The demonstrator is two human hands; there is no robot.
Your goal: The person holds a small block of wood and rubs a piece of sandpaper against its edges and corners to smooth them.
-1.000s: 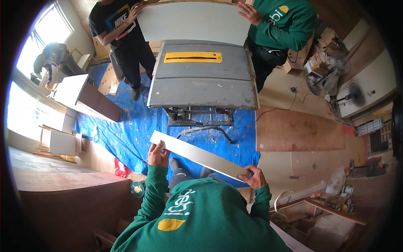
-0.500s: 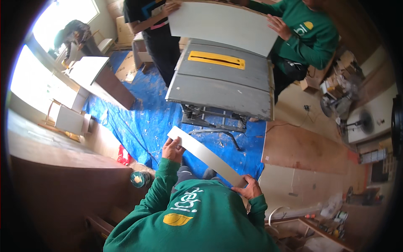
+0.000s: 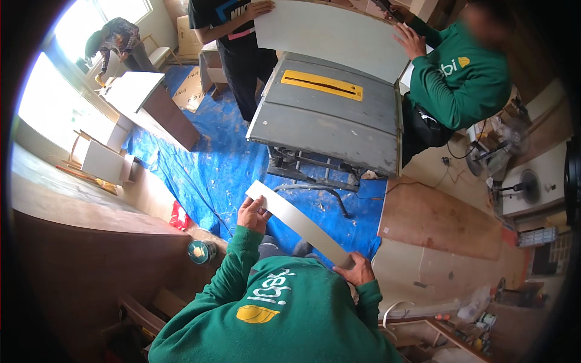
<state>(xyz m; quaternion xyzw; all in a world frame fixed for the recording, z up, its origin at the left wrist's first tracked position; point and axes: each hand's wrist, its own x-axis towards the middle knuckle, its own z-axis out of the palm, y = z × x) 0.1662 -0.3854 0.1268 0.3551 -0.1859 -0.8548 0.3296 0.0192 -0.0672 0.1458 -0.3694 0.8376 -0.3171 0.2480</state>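
A long, narrow white strip of board point(image 3: 301, 222) is held in front of me, slanting from upper left down to lower right. Gripping its upper left end is my left hand point(image 3: 253, 214), closed with the thumb on the face. At the lower right end my right hand point(image 3: 357, 269) is wrapped round the edge, thumb on top. Beyond the strip stands a grey table saw point(image 3: 327, 130) with a yellow insert plate point(image 3: 322, 85) round its slot. Two people hold a wide white panel point(image 3: 330, 33) at the saw's far side.
A blue tarp point(image 3: 175, 154) covers the floor under the saw. To the left, another person point(image 3: 118, 45) bends over a white-topped cabinet point(image 3: 136, 91). A round tin point(image 3: 201, 251) stands by my left arm. On the right are a brown board point(image 3: 442, 209), a fan point(image 3: 528, 186) and a cable.
My hands keep hold of the strip with barely any movement. The view has shifted slightly. The person at right has turned, and a dark tool or device shows at their raised hand.
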